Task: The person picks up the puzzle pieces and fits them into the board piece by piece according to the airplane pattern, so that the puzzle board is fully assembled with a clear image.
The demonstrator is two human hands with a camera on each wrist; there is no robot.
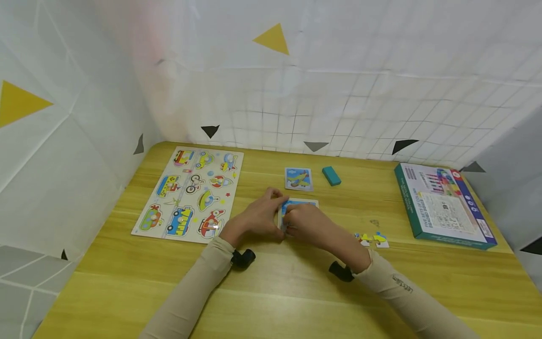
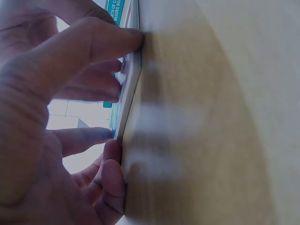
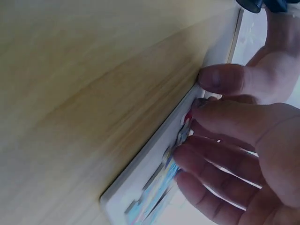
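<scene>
A small jigsaw puzzle board (image 1: 301,201) with a blue picture and a pale rim lies flat on the table, partly covered by both hands. My left hand (image 1: 259,215) grips its left side, thumb on the near edge and fingers toward the far edge, as the left wrist view also shows at the board's rim (image 2: 125,110). My right hand (image 1: 308,225) is over the board, thumb and forefinger pinching a small puzzle piece (image 3: 188,116) with red and dark parts, mostly hidden. Loose puzzle pieces (image 1: 373,239) with yellow and blue print lie right of that hand.
A large vehicle peg puzzle (image 1: 192,195) lies at the left. Behind the hands are a square airplane card (image 1: 298,179) and a teal block (image 1: 331,176). A teal-edged game box (image 1: 444,205) lies at the right. White patterned sheeting (image 1: 338,70) stands behind the table.
</scene>
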